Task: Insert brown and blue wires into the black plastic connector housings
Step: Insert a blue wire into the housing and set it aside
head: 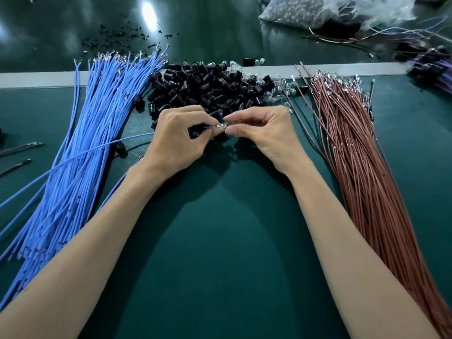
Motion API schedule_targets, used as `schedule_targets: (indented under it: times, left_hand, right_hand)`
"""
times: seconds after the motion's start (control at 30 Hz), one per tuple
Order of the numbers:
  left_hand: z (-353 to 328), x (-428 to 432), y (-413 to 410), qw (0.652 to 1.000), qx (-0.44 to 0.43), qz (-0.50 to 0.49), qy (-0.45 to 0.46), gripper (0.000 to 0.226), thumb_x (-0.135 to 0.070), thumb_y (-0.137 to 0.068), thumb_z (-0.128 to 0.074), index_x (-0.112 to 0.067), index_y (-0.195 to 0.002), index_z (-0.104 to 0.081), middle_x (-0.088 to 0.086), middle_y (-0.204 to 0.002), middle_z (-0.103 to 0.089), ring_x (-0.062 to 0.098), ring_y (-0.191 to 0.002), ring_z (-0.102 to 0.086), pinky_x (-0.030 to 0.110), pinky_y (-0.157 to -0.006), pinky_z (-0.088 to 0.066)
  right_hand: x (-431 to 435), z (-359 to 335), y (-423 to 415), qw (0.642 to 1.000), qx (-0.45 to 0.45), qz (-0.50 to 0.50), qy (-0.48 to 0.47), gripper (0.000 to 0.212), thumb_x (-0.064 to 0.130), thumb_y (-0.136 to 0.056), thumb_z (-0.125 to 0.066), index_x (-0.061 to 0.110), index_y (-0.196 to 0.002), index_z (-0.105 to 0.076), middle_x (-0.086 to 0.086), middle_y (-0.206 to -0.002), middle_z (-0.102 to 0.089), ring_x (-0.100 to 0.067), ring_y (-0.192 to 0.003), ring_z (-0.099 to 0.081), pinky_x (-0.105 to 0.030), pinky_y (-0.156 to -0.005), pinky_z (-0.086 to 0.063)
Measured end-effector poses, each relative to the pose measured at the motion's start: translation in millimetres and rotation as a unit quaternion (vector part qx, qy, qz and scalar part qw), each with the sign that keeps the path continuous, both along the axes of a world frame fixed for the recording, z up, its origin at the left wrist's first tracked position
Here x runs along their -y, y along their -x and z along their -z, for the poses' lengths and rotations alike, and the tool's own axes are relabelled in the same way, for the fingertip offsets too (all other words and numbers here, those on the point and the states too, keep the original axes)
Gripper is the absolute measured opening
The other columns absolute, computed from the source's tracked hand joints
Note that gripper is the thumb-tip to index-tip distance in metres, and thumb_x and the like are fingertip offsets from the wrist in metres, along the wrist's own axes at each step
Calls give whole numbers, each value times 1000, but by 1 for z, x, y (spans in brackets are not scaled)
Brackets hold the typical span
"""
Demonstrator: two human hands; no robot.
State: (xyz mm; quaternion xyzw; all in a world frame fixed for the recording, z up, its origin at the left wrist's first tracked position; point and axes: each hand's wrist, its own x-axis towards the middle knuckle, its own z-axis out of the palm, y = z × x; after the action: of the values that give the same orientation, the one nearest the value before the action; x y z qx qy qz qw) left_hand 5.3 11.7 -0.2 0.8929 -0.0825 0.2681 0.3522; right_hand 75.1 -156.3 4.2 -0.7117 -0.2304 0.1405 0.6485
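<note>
— Where's the blue wire [137,137]?
— Held just above the table [220,241], in front of the black housings [208,89]; it looks thin, limp and light; best pinched just behind its fragile tip.
— And the fingers?
— The left hand [176,140] pinches the wire near its end; the right hand [264,135] has its fingers [236,130] closed on a small shiny piece [222,125] at the tip; blue bundle [85,143] left, brown bundle [354,155] right.

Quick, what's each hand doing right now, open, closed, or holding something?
Left hand: closed, pinching a blue wire.
Right hand: closed, pinching a small shiny piece at that wire's end.
</note>
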Motion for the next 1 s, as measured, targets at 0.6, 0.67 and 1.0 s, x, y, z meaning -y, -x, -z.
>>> schedule_targets:
  times: [0.6,0.67,1.0]
  left_hand:
    - [-3,1,2,1000,-14,-3,4,10,-10,-82,-73,0,-79,-73,7,-75,-70,19,-65,-63,26,-65,-49]
    - [-4,0,2,1000,-23,-4,17,11,-11,-83,-73,-1,-80,-73,6,-76,-70,16,-67,-64,24,-67,-50]
    - [-8,1,3,986,-77,4,151,8,-9,-86,-69,-12,-93,-70,-4,-77,-68,2,-65,-65,20,-67,-54]
  right_hand:
    - [-3,1,4,993,106,-2,56,13,2,-80,-74,12,-88,-73,-4,-80,-73,-13,-75,-69,-26,-76,-57]
    - [-3,3,5,990,130,12,60,11,2,-80,-73,10,-88,-74,0,-82,-72,-9,-77,-69,-21,-76,-53]
    - [-9,4,6,981,182,53,51,13,1,-84,-68,7,-92,-75,2,-89,-70,-4,-85,-66,-15,-80,-49]
